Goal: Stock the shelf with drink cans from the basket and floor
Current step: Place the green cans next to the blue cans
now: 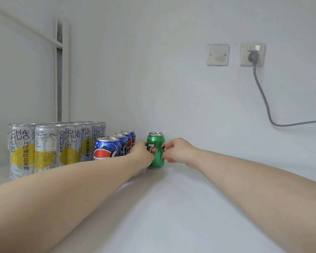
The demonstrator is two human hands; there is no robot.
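Green can (155, 152), head view: stands upright on the shelf (190, 207) at frame centre, right of the blue cans (108, 148), w/ a second green can (155, 133) directly behind it. L hand (142, 152) and R hand (179, 152) grip its two sides, fingers (167, 146) curled onto it. Step is prob. setting this can into its row. Next: let go w/o tipping it, then fetch another can.

Head-worn wide-angle view, close over the shelf (190, 207), facing the back wall (171, 70).
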